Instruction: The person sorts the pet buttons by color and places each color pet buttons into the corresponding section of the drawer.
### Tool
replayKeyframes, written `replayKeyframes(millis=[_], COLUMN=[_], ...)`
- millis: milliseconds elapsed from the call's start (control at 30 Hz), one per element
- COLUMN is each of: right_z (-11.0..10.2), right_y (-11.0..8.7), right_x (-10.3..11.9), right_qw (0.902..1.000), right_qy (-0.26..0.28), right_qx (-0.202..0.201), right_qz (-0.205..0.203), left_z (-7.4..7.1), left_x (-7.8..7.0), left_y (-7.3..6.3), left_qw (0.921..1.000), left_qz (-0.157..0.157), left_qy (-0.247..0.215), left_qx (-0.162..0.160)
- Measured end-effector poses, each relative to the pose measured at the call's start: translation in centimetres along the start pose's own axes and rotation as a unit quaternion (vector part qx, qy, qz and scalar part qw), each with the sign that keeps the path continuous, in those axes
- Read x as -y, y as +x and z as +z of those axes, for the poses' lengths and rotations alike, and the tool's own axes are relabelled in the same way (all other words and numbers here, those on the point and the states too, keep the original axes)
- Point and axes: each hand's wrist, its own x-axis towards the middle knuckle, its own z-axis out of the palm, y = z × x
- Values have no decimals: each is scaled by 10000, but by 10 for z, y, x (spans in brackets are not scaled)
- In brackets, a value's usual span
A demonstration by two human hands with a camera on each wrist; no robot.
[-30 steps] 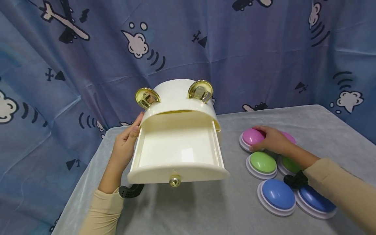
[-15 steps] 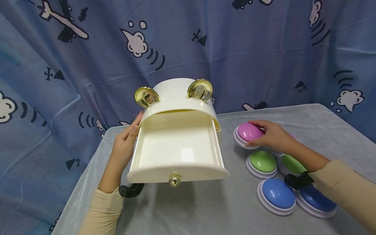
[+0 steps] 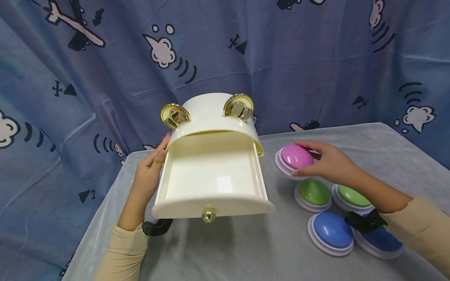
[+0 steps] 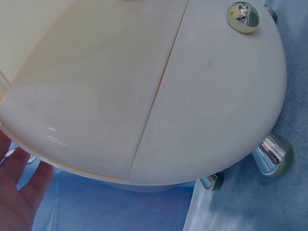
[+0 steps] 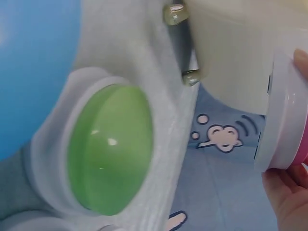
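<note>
A white bin-like box [image 3: 211, 111] with two shiny gold ears stands on legs, its upper drawer [image 3: 197, 171] pulled out with nothing inside. My left hand [image 3: 149, 171] rests against the box's left side. In the left wrist view its fingers [image 4: 41, 180] touch the rounded edge. My right hand [image 3: 332, 162] pinches a pink dome buzzer button [image 3: 297, 156], thumb and fingers on opposite sides. The button is tilted and raised above the table, to the right of the box. In the right wrist view its white base [image 5: 281, 115] faces the box.
Two green buttons [image 3: 314, 192] and two blue buttons [image 3: 333, 230] stand on the grey cloth-covered table [image 3: 246, 253] at the right. My right wrist strap and sleeve partly cover one blue button. A blue patterned curtain [image 3: 299, 70] hangs behind the table.
My right hand has lifted the pink button off the table and moved it slightly left towards the box. The second pink button has become hidden behind my right hand. My left hand stays put.
</note>
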Motion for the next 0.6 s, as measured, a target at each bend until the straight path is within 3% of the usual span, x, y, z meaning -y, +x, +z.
replayKeyframes(millis=[600], right_z=[-13], right_y=[-19], right_x=[40], right_qw=[9984], right_qy=[209], right_qx=[-303], right_qz=[-421], left_z=[0], left_x=[0], left_y=[0], left_qw=[10000], left_qz=[0], left_qy=[-64], left_qx=[-22])
